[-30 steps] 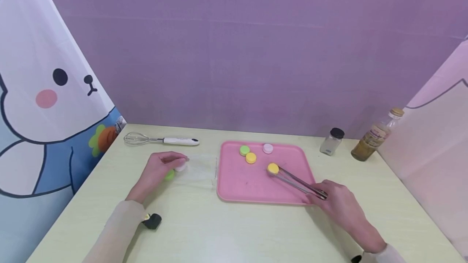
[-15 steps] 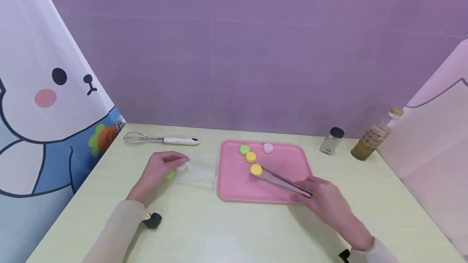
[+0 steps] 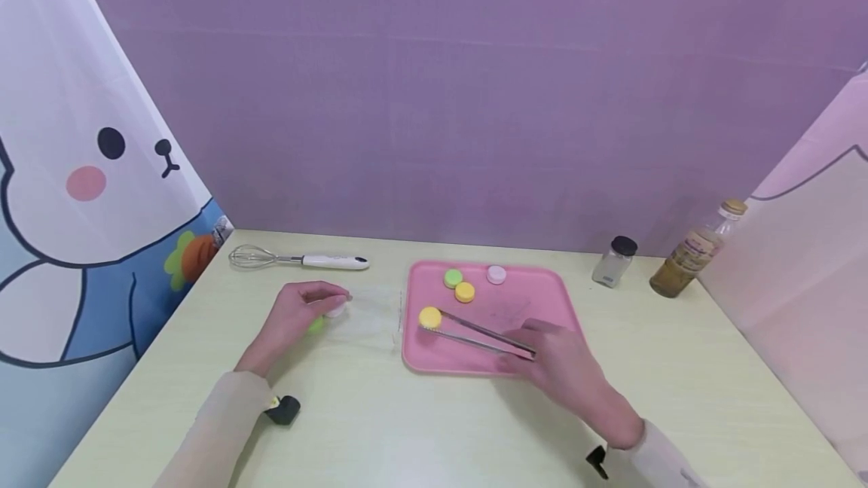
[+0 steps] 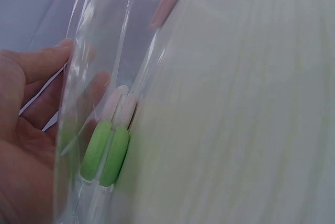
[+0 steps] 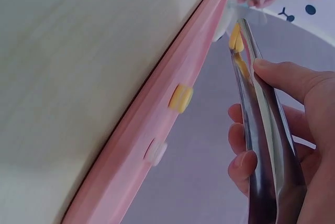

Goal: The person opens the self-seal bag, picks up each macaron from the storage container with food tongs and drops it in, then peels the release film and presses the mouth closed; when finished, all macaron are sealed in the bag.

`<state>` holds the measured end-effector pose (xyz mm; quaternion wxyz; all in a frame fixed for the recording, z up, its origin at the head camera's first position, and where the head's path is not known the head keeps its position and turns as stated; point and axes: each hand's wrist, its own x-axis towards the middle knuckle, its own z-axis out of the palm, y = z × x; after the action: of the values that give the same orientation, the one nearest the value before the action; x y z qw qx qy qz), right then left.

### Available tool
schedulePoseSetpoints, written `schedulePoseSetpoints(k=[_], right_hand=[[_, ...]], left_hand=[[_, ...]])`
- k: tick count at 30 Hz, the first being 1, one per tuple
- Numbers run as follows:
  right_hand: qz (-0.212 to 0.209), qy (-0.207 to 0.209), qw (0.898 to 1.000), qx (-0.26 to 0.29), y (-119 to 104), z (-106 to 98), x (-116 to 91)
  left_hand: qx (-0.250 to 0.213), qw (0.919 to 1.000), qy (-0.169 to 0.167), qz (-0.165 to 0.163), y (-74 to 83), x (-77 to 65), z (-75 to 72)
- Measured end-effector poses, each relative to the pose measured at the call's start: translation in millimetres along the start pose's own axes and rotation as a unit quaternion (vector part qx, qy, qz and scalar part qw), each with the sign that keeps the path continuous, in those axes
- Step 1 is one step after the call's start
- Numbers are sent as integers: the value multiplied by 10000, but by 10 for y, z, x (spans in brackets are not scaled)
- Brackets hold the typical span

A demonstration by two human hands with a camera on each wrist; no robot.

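Note:
In the head view, my left hand (image 3: 293,318) holds a clear plastic bag (image 3: 371,311) on the table, thumb and fingers at its upper left edge. Inside the bag lie a green macaron (image 4: 95,152) and a pale pink macaron (image 4: 125,111), side by side. My right hand (image 3: 559,364) grips metal tongs (image 5: 261,145). Their tips pinch a yellow macaron (image 3: 430,318) above the left part of the pink tray (image 3: 475,360). On that tray lie a green macaron (image 3: 453,278), another yellow macaron (image 3: 464,292) and a pale pink macaron (image 3: 496,275).
A whisk (image 3: 298,257) lies behind my left hand. At the back right stand a black-capped glass jar (image 3: 613,266) and a corked bottle (image 3: 692,254) of brown liquid. A purple backdrop (image 3: 434,111) rises behind the table (image 3: 420,428).
My right hand has carried the tongs and yellow macaron leftward across the tray, from its middle to its left edge. The left hand and the bag have stayed in place.

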<state>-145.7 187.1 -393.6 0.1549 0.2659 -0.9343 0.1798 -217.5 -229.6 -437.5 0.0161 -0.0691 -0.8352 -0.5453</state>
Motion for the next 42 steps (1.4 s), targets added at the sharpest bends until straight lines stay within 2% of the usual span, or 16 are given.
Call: schedulePoseSetpoints(k=[8, 14, 20, 23, 34, 42], right_hand=[[-186, -162, 9995, -221, -153, 162, 206], [-153, -400, 9991, -67, -235, 282, 321], [-361, -410, 9984, -114, -317, 372, 459], [-442, -546, 9975, -70, -352, 420, 527], [-319, -1064, 9909, 762, -451, 554, 719], [-325, -1321, 9847, 1086, -548, 608, 860]], left_hand=[[-106, 9999, -18, 6, -8, -20, 1], [-59, 10000, -22, -35, 28, -20, 13], [8, 10000, 16, -89, -9, -2, 5], [-5, 10000, -1, -96, -5, 2, 3], [-70, 9999, 27, -109, -3, 8, -10], [-267, 9996, 6, -122, 31, -24, -2]])
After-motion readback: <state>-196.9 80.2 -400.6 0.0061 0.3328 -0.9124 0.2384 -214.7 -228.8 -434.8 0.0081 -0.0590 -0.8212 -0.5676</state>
